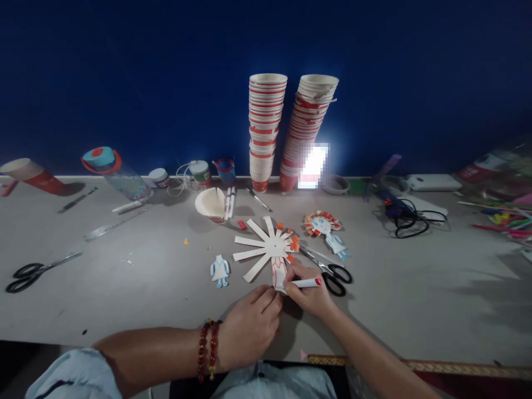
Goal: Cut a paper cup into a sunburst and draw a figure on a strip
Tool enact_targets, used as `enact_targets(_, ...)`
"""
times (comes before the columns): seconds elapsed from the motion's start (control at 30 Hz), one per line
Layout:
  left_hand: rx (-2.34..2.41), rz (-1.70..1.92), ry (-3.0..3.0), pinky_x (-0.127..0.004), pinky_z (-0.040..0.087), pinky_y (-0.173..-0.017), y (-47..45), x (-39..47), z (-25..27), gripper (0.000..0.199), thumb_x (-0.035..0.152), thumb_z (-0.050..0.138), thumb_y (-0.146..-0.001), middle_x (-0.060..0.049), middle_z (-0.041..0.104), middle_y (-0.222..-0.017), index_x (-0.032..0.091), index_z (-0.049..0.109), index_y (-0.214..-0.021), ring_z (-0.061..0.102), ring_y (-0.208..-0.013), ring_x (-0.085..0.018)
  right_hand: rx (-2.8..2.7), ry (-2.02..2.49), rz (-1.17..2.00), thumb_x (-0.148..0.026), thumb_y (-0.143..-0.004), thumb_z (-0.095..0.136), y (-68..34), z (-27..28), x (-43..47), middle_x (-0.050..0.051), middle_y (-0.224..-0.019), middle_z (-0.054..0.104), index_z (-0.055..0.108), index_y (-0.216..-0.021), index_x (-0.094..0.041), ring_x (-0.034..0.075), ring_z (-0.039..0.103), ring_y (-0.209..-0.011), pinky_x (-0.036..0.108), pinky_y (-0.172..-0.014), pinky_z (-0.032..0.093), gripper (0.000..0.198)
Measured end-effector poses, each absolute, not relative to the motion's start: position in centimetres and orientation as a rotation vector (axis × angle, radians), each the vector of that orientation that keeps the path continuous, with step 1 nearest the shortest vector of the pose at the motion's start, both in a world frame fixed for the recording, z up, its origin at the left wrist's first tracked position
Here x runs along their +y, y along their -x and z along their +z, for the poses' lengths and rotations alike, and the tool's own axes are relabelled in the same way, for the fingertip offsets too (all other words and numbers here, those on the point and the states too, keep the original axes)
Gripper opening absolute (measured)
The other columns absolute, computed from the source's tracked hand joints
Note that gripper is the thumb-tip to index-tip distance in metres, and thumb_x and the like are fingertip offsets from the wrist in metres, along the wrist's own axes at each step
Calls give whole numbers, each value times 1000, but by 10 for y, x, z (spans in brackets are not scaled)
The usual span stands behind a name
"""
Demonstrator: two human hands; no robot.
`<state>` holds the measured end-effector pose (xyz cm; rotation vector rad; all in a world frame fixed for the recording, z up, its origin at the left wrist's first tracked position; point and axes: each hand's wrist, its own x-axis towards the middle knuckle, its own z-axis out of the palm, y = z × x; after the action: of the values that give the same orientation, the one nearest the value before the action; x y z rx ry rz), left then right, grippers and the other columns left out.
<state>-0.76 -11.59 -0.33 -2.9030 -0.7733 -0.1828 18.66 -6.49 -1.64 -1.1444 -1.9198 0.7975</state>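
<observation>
My right hand (310, 291) grips a white marker (306, 282) with a red end, its tip down at the lowest strip of a cut-open paper cup (272, 244). Red outlines of a dress-like figure run along that strip. My left hand (251, 321) has its fingers together, pinching the strip's lower end. White strips fan out from the cup's round centre; those at the right are curled with orange showing. To the left lies a small paper figure (220, 271) edged in blue. Black-handled scissors (332, 274) rest just beyond my right hand.
Two tall stacks of paper cups (266, 127) stand against the blue wall. A finished-looking paper doll (322, 224) lies right of centre. Other scissors (35, 271) are at far left. A water bottle (120, 172), a cut cup (211, 204), a black cable (409, 219) and a bright screen (313, 166) line the back.
</observation>
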Motion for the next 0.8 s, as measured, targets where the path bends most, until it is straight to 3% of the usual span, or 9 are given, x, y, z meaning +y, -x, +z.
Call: enact_targets(0.8,-796,-161,2916,-41,26,-108,7,-117,0,38,37,46,-98,-14,58,-128,10,67,-113,50,-118,-27,-1912,1147,836,-18,-73,51,-186,-17,-66,-3,-54,54,51,-61,-21,11,48,-47,23,-48,36,12)
